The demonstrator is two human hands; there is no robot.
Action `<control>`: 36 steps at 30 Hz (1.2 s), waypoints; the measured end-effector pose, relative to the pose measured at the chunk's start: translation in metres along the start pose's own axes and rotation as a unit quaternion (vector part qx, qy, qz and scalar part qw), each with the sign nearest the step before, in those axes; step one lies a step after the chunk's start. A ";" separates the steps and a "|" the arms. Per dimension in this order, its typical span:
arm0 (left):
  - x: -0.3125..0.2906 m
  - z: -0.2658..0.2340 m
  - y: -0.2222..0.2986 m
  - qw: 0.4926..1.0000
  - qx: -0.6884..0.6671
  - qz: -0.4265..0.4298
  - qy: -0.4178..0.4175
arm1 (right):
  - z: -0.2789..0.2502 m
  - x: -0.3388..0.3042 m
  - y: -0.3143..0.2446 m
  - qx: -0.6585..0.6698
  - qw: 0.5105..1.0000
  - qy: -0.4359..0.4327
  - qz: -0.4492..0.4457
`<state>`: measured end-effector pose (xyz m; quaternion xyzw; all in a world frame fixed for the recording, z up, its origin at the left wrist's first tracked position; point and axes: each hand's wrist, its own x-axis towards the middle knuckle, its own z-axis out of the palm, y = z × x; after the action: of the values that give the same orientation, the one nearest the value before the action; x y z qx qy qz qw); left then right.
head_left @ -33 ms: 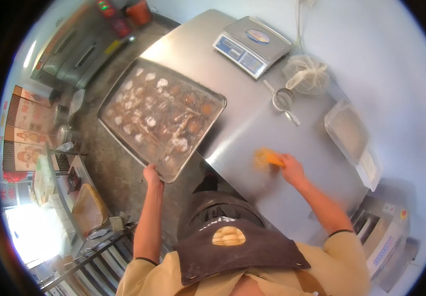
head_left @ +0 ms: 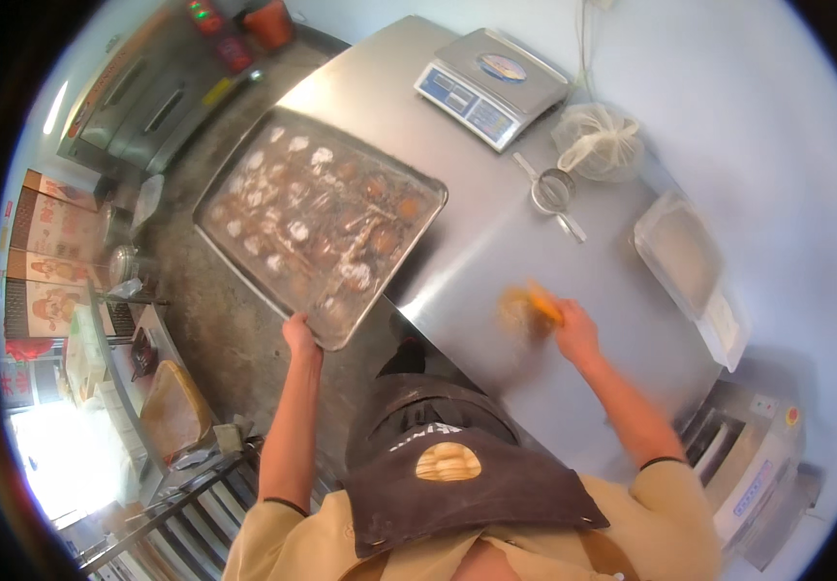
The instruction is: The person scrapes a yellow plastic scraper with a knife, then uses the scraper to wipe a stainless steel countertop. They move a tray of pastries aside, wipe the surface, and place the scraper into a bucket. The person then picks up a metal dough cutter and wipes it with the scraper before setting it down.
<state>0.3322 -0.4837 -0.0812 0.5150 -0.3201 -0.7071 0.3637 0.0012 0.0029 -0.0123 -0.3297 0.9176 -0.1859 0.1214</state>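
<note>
Head view, left to right: my left hand is clamped on the near corner of the baking tray, fingers curled under the rim. One end of the tray rests on the steel table edge, most of it hanging over the floor, likely to steady it while I work. Tray is crusted with white and brown residue. My right hand is closed around an orange scraper, pressing it at a small crumb heap on the tabletop. Scale, sieve and a mesh bag beyond. Against the earlier frame, nothing has shifted
</note>
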 end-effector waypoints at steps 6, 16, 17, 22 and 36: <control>0.015 -0.001 0.011 0.999 0.027 -0.014 -0.016 | 0.022 -0.115 -0.043 -0.006 0.947 0.091 0.307; 0.057 -0.027 0.011 0.994 0.090 0.006 -0.067 | 0.082 -0.127 -0.160 -0.003 0.949 0.064 0.310; 0.058 -0.021 0.007 0.993 0.099 0.011 -0.067 | 0.086 -0.118 -0.182 -0.006 0.954 0.061 0.292; 0.095 -0.034 -0.006 0.986 0.155 0.053 -0.044 | 0.093 -0.096 -0.250 0.082 0.958 0.051 0.269; 0.075 -0.021 0.042 0.834 0.532 0.124 -0.080 | 0.163 -0.310 -0.168 0.115 0.872 0.130 0.458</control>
<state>0.3449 -0.5705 -0.0892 0.5269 -0.7357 -0.4154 0.0919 0.3851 0.0419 -0.0578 0.1708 0.9456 -0.2544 0.1096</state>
